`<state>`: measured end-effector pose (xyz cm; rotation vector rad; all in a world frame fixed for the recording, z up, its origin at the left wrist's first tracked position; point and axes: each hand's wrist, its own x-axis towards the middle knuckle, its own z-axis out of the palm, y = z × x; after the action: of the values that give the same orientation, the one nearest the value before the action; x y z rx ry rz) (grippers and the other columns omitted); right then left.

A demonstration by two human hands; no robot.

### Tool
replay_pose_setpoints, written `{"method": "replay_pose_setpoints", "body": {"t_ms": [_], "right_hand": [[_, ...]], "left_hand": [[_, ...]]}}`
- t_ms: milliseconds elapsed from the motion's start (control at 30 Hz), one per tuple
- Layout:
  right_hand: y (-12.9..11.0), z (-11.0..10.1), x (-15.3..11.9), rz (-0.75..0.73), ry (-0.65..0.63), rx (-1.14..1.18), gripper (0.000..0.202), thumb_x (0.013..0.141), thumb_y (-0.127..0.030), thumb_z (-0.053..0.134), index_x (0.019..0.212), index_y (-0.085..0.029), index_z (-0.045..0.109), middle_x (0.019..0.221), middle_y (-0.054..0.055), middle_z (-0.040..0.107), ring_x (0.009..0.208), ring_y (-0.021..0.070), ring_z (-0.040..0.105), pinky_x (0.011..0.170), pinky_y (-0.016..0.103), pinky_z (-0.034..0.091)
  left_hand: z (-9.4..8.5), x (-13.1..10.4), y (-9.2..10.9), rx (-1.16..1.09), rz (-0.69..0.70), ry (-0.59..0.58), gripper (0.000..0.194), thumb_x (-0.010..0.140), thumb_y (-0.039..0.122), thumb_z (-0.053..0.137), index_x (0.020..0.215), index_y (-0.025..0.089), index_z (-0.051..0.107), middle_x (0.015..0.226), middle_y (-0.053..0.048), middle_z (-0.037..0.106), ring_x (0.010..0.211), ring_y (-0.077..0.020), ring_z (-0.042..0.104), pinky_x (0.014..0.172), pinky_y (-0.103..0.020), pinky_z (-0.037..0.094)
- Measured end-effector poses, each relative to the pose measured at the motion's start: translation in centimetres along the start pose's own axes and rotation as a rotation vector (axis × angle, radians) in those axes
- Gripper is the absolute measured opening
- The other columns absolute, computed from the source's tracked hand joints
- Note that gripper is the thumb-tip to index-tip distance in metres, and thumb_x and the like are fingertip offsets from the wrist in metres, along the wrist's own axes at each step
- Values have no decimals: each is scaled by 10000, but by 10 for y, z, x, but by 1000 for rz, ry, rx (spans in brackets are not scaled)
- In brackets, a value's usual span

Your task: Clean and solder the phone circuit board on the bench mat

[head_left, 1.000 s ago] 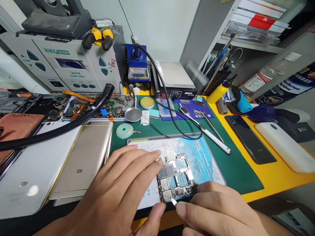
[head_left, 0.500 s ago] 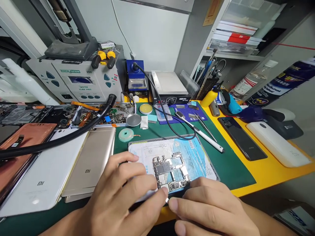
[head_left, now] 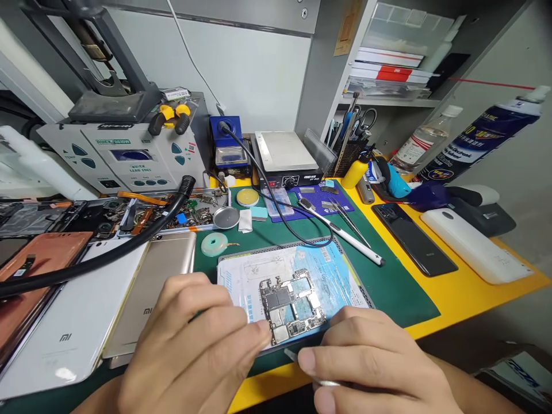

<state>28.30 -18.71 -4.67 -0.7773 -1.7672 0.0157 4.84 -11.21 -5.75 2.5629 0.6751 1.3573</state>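
A phone logic board (head_left: 293, 305) lies on a white and blue printed mat (head_left: 254, 265) in front of me. My left hand (head_left: 198, 339) is at the board's lower left corner, its fingers curled and the thumb tucked against them. Whether anything is pinched there is hidden. My right hand (head_left: 366, 362) grips a slim metal tool (head_left: 291, 355) between thumb and fingers, just below the mat's near edge. Only its flat, pale tip and a shiny bit of its shaft show, so its exact kind cannot be made out.
A soldering iron stand (head_left: 227, 141), hot-air station (head_left: 129, 155) and heating plate (head_left: 280, 150) stand at the back. The black hose (head_left: 107, 256) crosses several phones at left. A white brush (head_left: 345, 233), tweezers (head_left: 351, 221), solder wick spool (head_left: 214, 244) and black phone (head_left: 414, 238) lie around the mat.
My left hand has drawn left and away from my right hand, where the fingertips had nearly met at the tool tip. More of the tool now shows. The whole view has shifted slightly.
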Motion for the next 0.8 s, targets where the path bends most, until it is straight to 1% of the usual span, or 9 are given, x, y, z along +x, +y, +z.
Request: {"method": "replay_pose_setpoints", "body": {"t_ms": [133, 233, 300, 333, 367, 433, 633, 733, 800], "right_hand": [[3, -6, 6, -42, -77, -33, 290, 1130, -137, 706, 846, -135, 767, 919, 88, 910, 714, 138, 829, 725, 252, 686], [3, -18, 5, -72, -191, -44, 188, 1131, -150, 705, 966, -136, 794, 1009, 95, 921, 812, 150, 859, 786, 260, 702], [0, -23, -1, -41, -325, -74, 169, 1153, -142, 647, 1073, -145, 796, 1108, 95, 922, 931, 166, 878, 877, 281, 711], [-1, -23, -5, -36, -322, -96, 189, 1165, -145, 619, 1084, -163, 788, 1100, 84, 923, 948, 167, 879, 898, 282, 706], [-3, -22, -9, 26, -209, -149, 238, 1187, -160, 579, 1058, -199, 775, 1059, 63, 924, 946, 159, 873, 906, 286, 693], [-4, -19, -17, 86, -143, -218, 268, 1214, -208, 539, 1084, -240, 772, 1031, 47, 920, 950, 162, 861, 928, 302, 675], [0, -23, -8, -34, -219, -269, 263, 1183, -149, 551, 1075, -217, 782, 1002, 70, 920, 886, 153, 875, 860, 246, 687], [2, -29, -1, -68, -203, -289, 243, 1071, -18, 636, 1083, -196, 799, 1019, 79, 923, 850, 172, 883, 813, 238, 711], [5, -31, -3, -51, -105, -288, 346, 945, 85, 680, 1110, -185, 820, 1093, 83, 923, 836, 185, 882, 782, 257, 724]], "left_hand": [[-5, 13, -6, -145, -34, -9, 254, 943, -33, 733, 1063, 178, 807, 912, 15, 766, 940, -126, 626, 899, -294, 530], [-11, 20, -12, -226, -142, -44, 279, 961, 3, 717, 1108, 217, 818, 920, 23, 766, 940, -110, 656, 870, -231, 566], [-16, 22, -15, -313, -259, -62, 282, 1009, 79, 681, 1167, 266, 821, 946, 20, 772, 938, -110, 698, 824, -208, 593], [-18, 23, -15, -362, -324, -71, 282, 1033, 124, 668, 1192, 296, 824, 953, 22, 777, 925, -109, 719, 800, -197, 603], [-20, 24, -16, -411, -393, -80, 282, 1052, 167, 663, 1216, 325, 830, 951, 25, 783, 903, -107, 738, 780, -186, 611], [-23, 25, -16, -509, -528, -98, 272, 1070, 236, 673, 1237, 365, 846, 939, 27, 800, 846, -103, 762, 737, -167, 614], [-21, 24, -28, -722, -788, -121, 253, 1027, 406, 748, 1178, 267, 897, 936, -59, 848, 861, -154, 804, 705, -176, 607], [-26, 21, -36, -734, -840, -115, 339, 986, 478, 831, 1160, 191, 876, 912, -73, 834, 803, -154, 778, 708, -226, 626], [-39, 15, -37, -696, -857, -64, 380, 983, 485, 861, 1166, 154, 825, 943, -53, 809, 806, -159, 759, 748, -295, 658]]}}
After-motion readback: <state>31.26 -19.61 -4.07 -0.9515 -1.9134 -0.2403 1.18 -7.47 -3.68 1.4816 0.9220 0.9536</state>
